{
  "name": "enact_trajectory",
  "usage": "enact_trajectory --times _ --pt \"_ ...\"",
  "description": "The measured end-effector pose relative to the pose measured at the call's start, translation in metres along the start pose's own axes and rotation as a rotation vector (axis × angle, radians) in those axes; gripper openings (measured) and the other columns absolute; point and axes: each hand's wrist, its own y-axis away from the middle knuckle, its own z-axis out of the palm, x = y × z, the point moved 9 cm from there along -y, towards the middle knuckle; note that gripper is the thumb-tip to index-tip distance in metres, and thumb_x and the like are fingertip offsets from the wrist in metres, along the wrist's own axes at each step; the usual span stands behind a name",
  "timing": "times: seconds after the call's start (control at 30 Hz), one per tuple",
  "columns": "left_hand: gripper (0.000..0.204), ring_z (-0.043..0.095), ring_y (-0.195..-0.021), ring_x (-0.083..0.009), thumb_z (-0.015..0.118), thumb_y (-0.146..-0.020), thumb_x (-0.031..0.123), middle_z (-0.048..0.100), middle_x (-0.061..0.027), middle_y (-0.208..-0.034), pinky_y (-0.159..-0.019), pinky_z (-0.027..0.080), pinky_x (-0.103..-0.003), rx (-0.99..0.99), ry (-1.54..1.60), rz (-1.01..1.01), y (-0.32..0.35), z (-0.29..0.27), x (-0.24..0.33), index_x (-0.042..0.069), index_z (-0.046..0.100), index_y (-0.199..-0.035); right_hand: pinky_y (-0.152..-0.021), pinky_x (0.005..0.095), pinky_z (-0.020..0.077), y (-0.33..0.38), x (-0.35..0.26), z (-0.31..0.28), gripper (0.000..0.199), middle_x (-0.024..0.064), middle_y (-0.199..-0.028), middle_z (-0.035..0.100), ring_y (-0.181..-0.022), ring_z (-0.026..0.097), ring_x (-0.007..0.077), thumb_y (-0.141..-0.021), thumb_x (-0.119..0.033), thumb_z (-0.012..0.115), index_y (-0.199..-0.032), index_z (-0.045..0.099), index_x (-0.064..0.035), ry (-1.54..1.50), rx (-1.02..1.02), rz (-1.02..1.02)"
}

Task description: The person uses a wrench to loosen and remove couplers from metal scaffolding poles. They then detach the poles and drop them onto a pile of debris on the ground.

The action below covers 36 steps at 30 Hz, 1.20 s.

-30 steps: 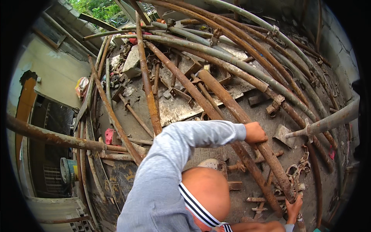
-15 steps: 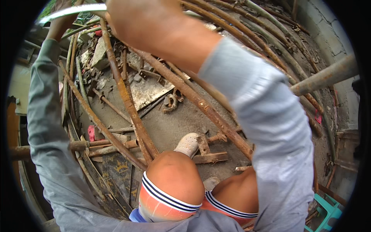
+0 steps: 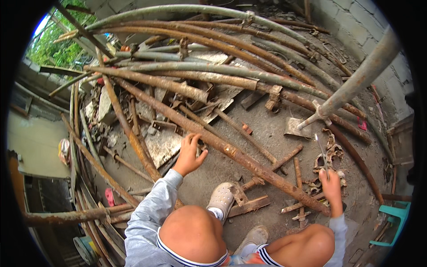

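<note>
My left hand (image 3: 190, 156) is open, thumb apart from the fingers. Its fingertips are at the near side of a long rusty pipe (image 3: 218, 143) slanting across the ground; whether they touch it I cannot tell. At the right, my right hand (image 3: 330, 187) is closed around a slim metal tool (image 3: 320, 149). The tool points away from me and has a bright end; its exact kind is too small to tell. Beside that hand lie rusty pipe clamps (image 3: 332, 149) on the dirt. A rusty threaded rod (image 3: 298, 173) lies between the hand and my knees.
Several rusty pipes (image 3: 249, 58) are heaped ahead. A grey post (image 3: 360, 78) with a flat base plate (image 3: 296, 127) leans at the right. My shoe (image 3: 221, 196) is beside a rusty bracket (image 3: 249, 205). A teal plastic stool (image 3: 393, 222) stands far right, near a block wall (image 3: 356, 26).
Both arms have come down from high in front of me, the left toward the slanting pipe, the right out to the right side. My view has shifted, showing more of the heap ahead.
</note>
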Motion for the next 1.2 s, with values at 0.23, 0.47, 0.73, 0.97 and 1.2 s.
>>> enact_trajectory --times 0.23,0.47,0.73,0.97,1.2 --pt "0.038 0.057 -0.112 -0.0398 0.067 -0.089 0.020 0.058 -0.0210 -0.117 -0.097 0.046 -0.044 -0.068 0.201 0.128 -0.051 0.020 0.042 0.000 0.057 -0.120 -0.051 0.0383 0.0312 0.163 0.103 -0.004 0.046 0.0075 -0.058 0.037 -0.059 0.033 0.0132 -0.099 -0.029 0.062 -0.069 0.045 0.0021 -0.089 0.098 0.317" --pt "0.026 0.067 -0.092 -0.0305 0.066 -0.093 0.016 0.067 -0.0179 -0.102 -0.080 0.053 -0.038 -0.124 0.432 0.096 -0.062 0.059 0.088 -0.002 0.062 -0.112 -0.050 0.0354 0.0345 0.225 0.176 -0.007 0.041 0.0028 -0.057 0.043 -0.057 0.038 0.0115 -0.100 -0.029 0.060 -0.074 0.058 0.0022 -0.121 0.112 0.412" --pt "0.017 0.066 -0.091 -0.0150 0.061 -0.098 0.013 0.070 -0.0090 -0.098 -0.079 0.052 -0.029 -0.230 0.560 -0.050 -0.044 0.071 0.069 -0.001 0.064 -0.108 -0.051 0.0349 0.0360 0.171 0.110 0.027 0.035 0.0024 -0.060 0.047 -0.056 0.040 0.0116 -0.101 -0.027 0.059 -0.081 0.063 0.0014 -0.248 0.115 0.362" --pt "0.039 0.064 -0.110 -0.0218 0.047 -0.106 0.032 0.066 -0.0132 -0.118 -0.092 0.052 -0.034 -0.628 1.248 -0.357 -0.024 0.123 0.108 0.002 0.053 -0.131 -0.070 0.0337 0.0485 0.040 0.004 0.087 0.029 0.0109 -0.092 0.067 -0.080 0.061 0.0167 -0.102 -0.022 0.056 -0.116 0.065 0.0009 -0.382 -0.342 0.173" --pt "0.030 0.044 -0.066 -0.0127 0.039 -0.108 0.039 0.041 0.0026 -0.072 -0.071 0.044 -0.033 -0.611 1.817 -0.669 -0.031 0.182 0.130 0.013 0.048 -0.095 -0.094 0.0462 0.0487 -0.018 -0.061 0.093 0.040 0.0200 -0.116 0.065 -0.106 0.061 0.0347 -0.094 -0.031 0.064 -0.123 0.063 -0.0042 -0.183 -0.246 -0.440"
